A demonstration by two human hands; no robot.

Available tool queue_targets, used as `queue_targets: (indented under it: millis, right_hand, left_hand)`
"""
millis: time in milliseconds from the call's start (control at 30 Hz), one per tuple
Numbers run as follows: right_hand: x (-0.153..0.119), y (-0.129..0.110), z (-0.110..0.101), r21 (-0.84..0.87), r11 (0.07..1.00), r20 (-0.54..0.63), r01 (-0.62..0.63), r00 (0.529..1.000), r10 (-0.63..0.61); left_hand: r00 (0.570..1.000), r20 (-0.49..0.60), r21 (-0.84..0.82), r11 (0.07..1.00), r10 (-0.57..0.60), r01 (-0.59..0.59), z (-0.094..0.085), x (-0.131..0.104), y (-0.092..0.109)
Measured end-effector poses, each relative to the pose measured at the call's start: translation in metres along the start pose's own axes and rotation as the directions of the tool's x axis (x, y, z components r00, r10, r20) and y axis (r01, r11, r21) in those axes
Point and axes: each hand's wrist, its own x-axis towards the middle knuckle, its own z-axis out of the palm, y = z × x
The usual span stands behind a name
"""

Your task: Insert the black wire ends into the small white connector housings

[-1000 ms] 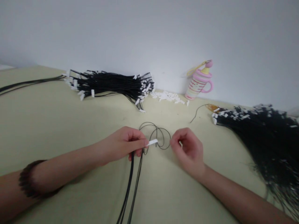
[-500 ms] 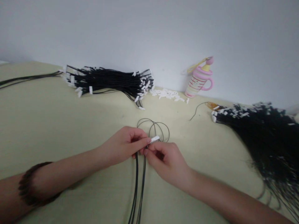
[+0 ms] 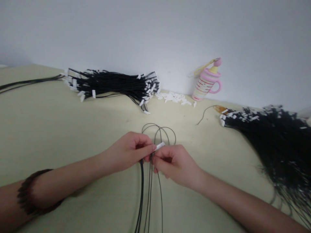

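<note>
My left hand [image 3: 136, 150] is closed, pinching a small white connector [image 3: 160, 146] and the thin black wires [image 3: 141, 191] beside it. Close on its right, my right hand [image 3: 176, 163] is closed too, thumb against forefinger on one black wire [image 3: 159, 186] that hangs apart from the others. Above the hands the wires bend into thin loops [image 3: 157, 126] over the table. Their lower lengths run down past the bottom edge of the view. The fingertips partly hide where wires and connector meet.
A thick bundle of black wires [image 3: 116, 82] with white ends lies at the back left. Loose white connectors [image 3: 173, 98] are heaped by the wall beside a pink-and-white cup-shaped bottle [image 3: 206, 84]. Another large wire bundle [image 3: 274, 139] spreads over the right side of the table [image 3: 85, 136].
My right hand has moved slightly right and up, drawing one wire away from the strands it hung with. My left hand stays almost where it was.
</note>
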Motion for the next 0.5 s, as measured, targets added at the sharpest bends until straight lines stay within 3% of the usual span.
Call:
queue_targets:
  millis: [67, 233, 333, 367, 433, 467, 500]
  right_hand:
    - [-0.002, -0.001, 0.0, 0.055, 0.998, 0.009, -0.01, 1.0, 0.01]
    - [-0.01, -0.021, -0.023, 0.356, 0.902, 0.188, -0.245, 0.964, 0.188]
    - [-0.015, -0.042, -0.058, 0.501, 0.856, 0.137, -0.127, 0.988, 0.067]
    - [-0.016, -0.048, -0.071, 0.534, 0.842, 0.077, -0.072, 0.996, 0.036]
    - [-0.021, -0.06, -0.094, 0.526, 0.846, -0.161, 0.086, 0.987, -0.001]
    - [-0.025, -0.065, -0.105, 0.431, 0.889, -0.315, 0.154, 0.949, -0.011]
    - [-0.029, -0.069, -0.113, 0.25, 0.947, -0.517, 0.201, 0.855, -0.045]
  left_hand:
    - [1.0, -0.003, -0.019, 1.0, 0.002, -0.002, 0.0, 0.001, -0.002]
    - [0.995, -0.036, -0.157, 0.984, -0.091, 0.084, -0.001, 0.004, -0.003]
    - [0.991, -0.033, -0.273, 0.955, -0.128, 0.114, -0.003, 0.005, -0.002]
    - [0.99, -0.027, -0.301, 0.946, -0.139, 0.124, -0.003, 0.005, -0.001]
    - [0.987, -0.024, -0.334, 0.932, -0.157, 0.14, -0.004, 0.005, 0.0]
    - [0.986, -0.026, -0.341, 0.929, -0.165, 0.146, -0.004, 0.005, 0.0]
    - [0.984, -0.029, -0.347, 0.925, -0.173, 0.153, -0.004, 0.005, 0.001]
